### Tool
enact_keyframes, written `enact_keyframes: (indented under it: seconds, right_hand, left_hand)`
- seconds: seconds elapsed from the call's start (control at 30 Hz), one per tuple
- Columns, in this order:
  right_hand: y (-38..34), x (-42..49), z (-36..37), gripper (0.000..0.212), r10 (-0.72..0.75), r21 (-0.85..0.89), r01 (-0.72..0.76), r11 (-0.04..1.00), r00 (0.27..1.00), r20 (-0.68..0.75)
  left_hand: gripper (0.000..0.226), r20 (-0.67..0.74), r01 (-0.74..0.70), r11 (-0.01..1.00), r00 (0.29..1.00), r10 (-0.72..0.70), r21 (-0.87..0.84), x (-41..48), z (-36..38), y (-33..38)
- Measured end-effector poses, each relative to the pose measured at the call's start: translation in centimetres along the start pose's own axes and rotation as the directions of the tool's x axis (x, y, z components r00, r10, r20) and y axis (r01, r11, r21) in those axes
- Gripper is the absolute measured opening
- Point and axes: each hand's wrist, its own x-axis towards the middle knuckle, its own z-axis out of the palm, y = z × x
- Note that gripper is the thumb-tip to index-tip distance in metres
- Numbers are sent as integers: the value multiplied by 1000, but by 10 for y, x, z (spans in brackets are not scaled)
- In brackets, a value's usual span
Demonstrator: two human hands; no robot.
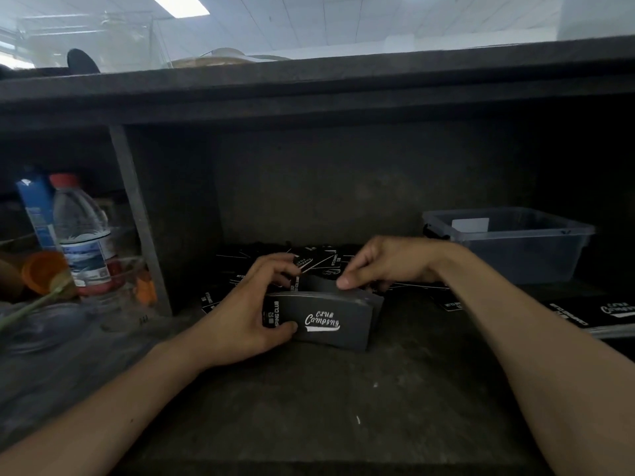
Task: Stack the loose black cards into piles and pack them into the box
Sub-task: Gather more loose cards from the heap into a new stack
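Left of the box [508,249], left hand [247,304] grips the likely slick, bendy stack [330,324] endwise, right hand [378,266] pinches its top edge.

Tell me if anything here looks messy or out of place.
The stack of cards gripped by the left hand bows in a curve instead of standing flat, while the right hand pinches its top edge. Behind it, loose cards lie scattered at all angles.

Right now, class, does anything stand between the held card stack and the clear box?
Nothing upright. Only flat loose cards lie between the stack, held by the left hand, and the box; the right hand pinching the stack's top crosses that path.
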Motion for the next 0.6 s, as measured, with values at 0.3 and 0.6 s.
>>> enact_keyframes:
  seconds: [0.3, 0.6]
  right_hand:
    - [40, 25, -16, 41, -113, -498, -276, 822, 779, -617]
    - [48, 30, -10, 48, -38, -580, -269, 769, 886, -461]
  left_hand:
    - [49, 46, -93, 996, 995, 92, 14, 1, 1, 3]
    - [26, -20, -92, 994, 995, 93, 60, 4, -1, 1]
